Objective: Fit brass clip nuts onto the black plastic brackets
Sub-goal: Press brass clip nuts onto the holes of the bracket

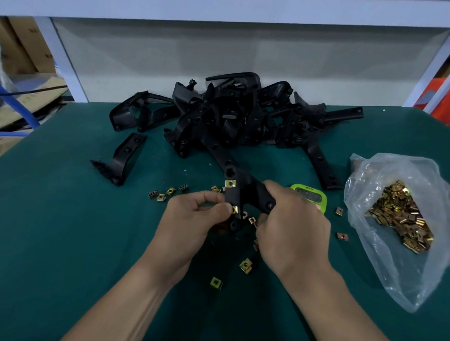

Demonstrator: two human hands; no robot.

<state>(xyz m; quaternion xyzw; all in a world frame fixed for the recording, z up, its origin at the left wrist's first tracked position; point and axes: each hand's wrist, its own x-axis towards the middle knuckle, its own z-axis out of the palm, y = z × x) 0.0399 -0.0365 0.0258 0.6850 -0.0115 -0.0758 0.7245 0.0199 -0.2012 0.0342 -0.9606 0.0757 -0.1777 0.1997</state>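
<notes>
- Bracket in hand (246, 195): held above the green mat (59, 227) by both hands; one clip nut (230, 183) already sits on its upper tab.
- Left hand (198, 216): thumb and fingers pinched on a second nut (235, 210), pressing it onto the lower tab — seating looks incomplete.
- Right hand (291, 226): fingers clamped around the bracket's right arm.
- Remaining: bracket pile (234, 113) appears unfitted; loose nuts (245, 265) and the bag of nuts (398, 218) — ample supply.

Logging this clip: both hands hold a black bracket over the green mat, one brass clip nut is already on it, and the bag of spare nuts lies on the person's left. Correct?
Not quite. The head view shows the bag of spare nuts on the person's right. The rest holds: left hand and right hand hold the black bracket over the green mat, with a brass clip nut fitted.
</notes>
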